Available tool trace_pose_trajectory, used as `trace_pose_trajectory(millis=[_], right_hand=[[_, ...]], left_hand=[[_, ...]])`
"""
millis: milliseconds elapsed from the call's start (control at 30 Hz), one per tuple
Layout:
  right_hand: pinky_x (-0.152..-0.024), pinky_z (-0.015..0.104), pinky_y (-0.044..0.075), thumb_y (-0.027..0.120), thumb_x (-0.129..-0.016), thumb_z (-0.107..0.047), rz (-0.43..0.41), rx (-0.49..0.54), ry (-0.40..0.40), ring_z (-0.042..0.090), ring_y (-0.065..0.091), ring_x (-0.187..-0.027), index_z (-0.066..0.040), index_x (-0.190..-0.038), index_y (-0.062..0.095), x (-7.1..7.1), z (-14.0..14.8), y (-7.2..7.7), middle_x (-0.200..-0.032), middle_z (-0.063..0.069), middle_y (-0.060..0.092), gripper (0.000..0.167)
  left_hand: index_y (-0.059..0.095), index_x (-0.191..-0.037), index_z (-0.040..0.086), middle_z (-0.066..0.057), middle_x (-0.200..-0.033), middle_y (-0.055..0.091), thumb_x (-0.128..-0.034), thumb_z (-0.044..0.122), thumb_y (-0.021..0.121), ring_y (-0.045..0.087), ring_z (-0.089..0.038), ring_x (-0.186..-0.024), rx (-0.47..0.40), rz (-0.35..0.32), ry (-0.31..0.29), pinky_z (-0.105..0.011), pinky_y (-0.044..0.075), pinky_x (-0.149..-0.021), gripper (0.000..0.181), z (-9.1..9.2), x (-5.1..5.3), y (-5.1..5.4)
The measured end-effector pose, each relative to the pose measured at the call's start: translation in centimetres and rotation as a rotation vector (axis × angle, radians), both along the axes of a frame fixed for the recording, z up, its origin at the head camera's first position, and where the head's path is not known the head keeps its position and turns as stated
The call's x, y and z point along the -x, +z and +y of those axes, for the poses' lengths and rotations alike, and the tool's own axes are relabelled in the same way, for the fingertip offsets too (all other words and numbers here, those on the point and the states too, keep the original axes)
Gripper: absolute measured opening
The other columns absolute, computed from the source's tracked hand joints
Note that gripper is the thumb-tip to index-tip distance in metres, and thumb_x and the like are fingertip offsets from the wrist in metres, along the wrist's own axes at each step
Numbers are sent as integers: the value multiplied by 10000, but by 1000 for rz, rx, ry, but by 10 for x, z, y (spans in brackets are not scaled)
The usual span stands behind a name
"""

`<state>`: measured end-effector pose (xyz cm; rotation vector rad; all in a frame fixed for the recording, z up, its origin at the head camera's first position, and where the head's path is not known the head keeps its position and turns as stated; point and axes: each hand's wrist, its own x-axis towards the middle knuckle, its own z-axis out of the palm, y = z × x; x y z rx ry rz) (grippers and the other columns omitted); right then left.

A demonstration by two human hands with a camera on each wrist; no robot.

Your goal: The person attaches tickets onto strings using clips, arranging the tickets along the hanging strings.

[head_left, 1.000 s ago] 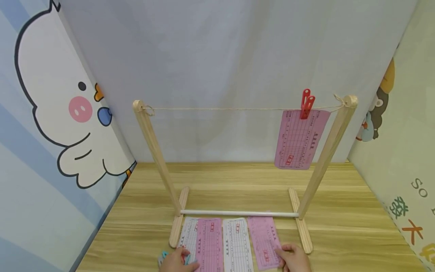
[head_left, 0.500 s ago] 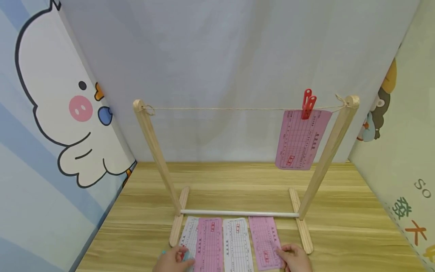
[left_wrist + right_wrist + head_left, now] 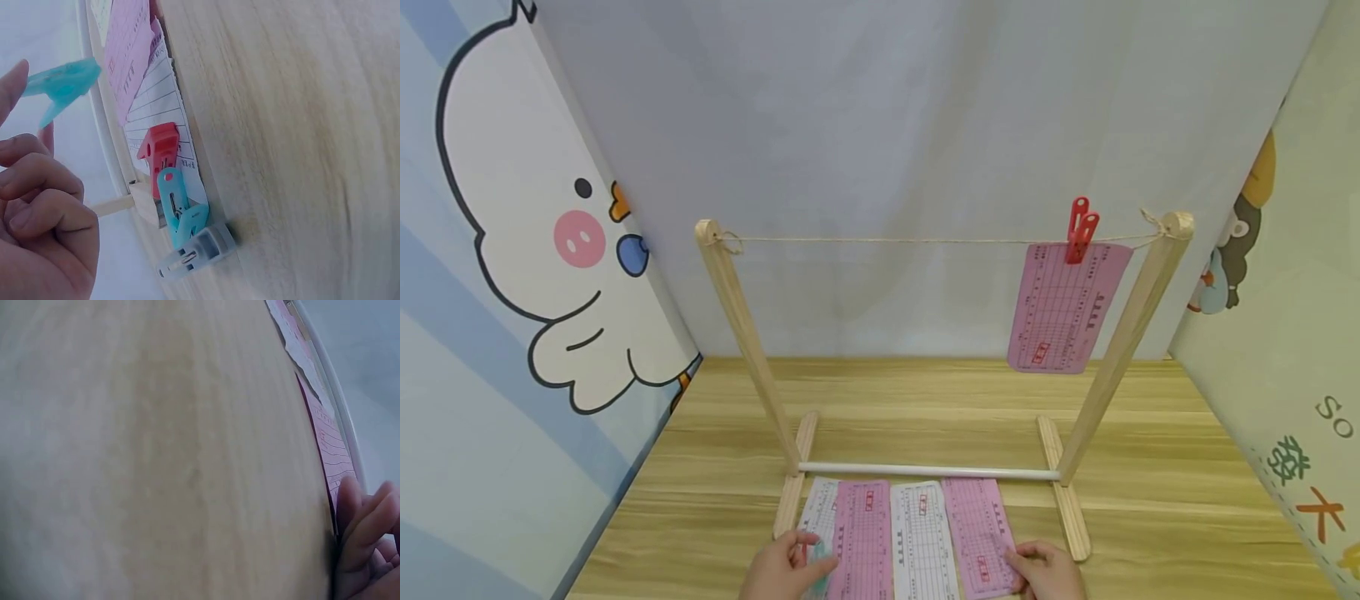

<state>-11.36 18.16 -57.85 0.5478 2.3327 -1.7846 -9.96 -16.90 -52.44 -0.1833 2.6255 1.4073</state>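
My left hand (image 3: 782, 570) pinches a teal clothespin (image 3: 67, 80) by its handles between thumb and forefinger, raised above the slips at the left. My right hand (image 3: 1048, 573) pinches the lower right edge of a pink paper slip (image 3: 976, 521) lying on the table. Beside that slip lie a white slip (image 3: 922, 533), another pink slip (image 3: 862, 533) and a white slip (image 3: 822, 502) partly covered by it. The left wrist view shows a red clothespin (image 3: 164, 145), a second teal one (image 3: 174, 199) and a grey one (image 3: 199, 251) near the white slip.
A wooden frame has a left post (image 3: 741, 333), a right post (image 3: 1127, 350) and a string (image 3: 880, 241) between them. A red clothespin (image 3: 1080, 237) holds a hanging pink slip (image 3: 1063, 317) on the string. A white rod (image 3: 925, 472) joins the feet.
My left hand has lifted the teal clothespin and shifted slightly right. The pink slip under my right hand has slid a little left, with the hand staying at its edge.
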Motion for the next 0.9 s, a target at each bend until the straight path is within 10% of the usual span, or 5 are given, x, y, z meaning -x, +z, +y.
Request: trace_pose_trajectory(millis=[300,900], right_hand=[[-430,204,366,683,-897,-78,-19,39,-19,97,451,-433,138,-1007,642,0,0,-1,-524,8,560,245],[-439,234,414,636,-930,-101,9,49,-88,125,506,-444,121,-1043,606,-5,0,-6,-531,2,566,251]], left_hand=[[657,-1140,-47,60,-626,390,-824,243,797,355,-61,-534,-32,18,120,-190,296,-485,452,9,4,8],[662,-1158,2,77,-618,379,-850,247,777,309,-5,-502,-52,122,70,-173,288,-471,410,21,5,26]])
